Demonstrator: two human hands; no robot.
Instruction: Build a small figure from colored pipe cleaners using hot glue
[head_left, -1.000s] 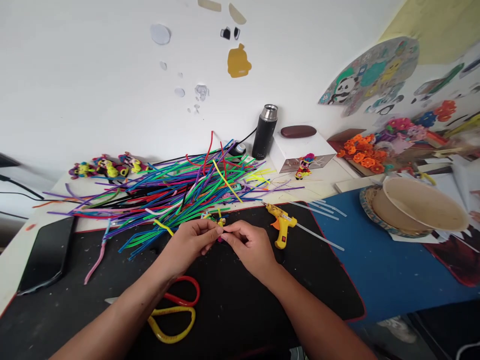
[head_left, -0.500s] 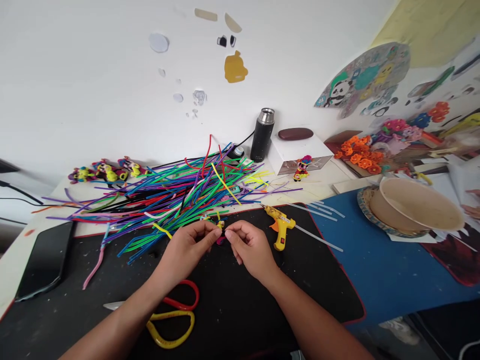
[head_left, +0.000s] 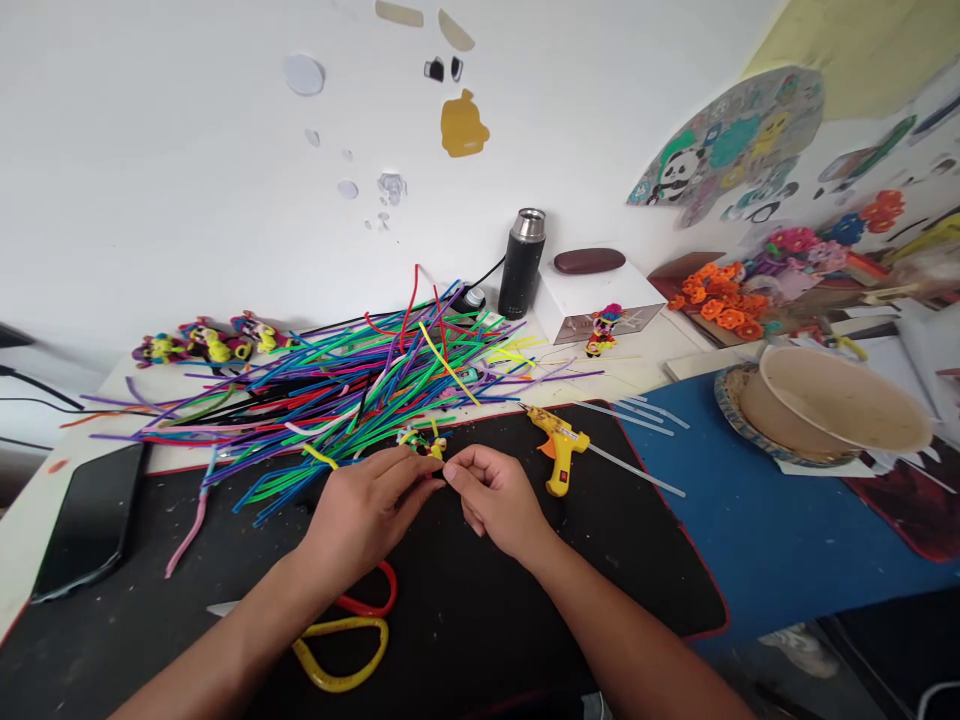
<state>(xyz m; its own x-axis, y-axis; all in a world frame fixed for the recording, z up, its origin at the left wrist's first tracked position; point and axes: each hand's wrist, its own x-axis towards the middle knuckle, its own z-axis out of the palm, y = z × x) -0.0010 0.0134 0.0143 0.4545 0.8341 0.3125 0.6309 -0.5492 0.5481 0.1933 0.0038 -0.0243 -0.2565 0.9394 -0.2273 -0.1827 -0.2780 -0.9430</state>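
My left hand (head_left: 375, 500) and my right hand (head_left: 495, 495) meet fingertip to fingertip over the black mat (head_left: 480, 620). Both are closed in a pinch, and whatever lies between the fingers is too small and covered to make out. Just behind the left fingers a small fuzzy piece in yellow, green and white (head_left: 438, 446) shows in part; whether the fingers touch it I cannot tell. Under my left forearm lie scissors (head_left: 381, 655) with red and yellow handles. A yellow glue gun (head_left: 561, 455) with a clear glue stick rests right of my right hand.
Pipe cleaners (head_left: 337, 390) in many colours are heaped behind the hands. Several fuzzy figures (head_left: 214, 343) lie at the back left, and another figure (head_left: 603, 330) stands by a white box (head_left: 559, 300). A black flask (head_left: 523, 265), a phone (head_left: 90, 520) and a beige bowl (head_left: 840, 410) surround the mat.
My left hand has turned so its back covers more of the pinch, and the magenta bit between the hands is now hidden. My right hand is nearly unmoved. The view has shifted slightly.
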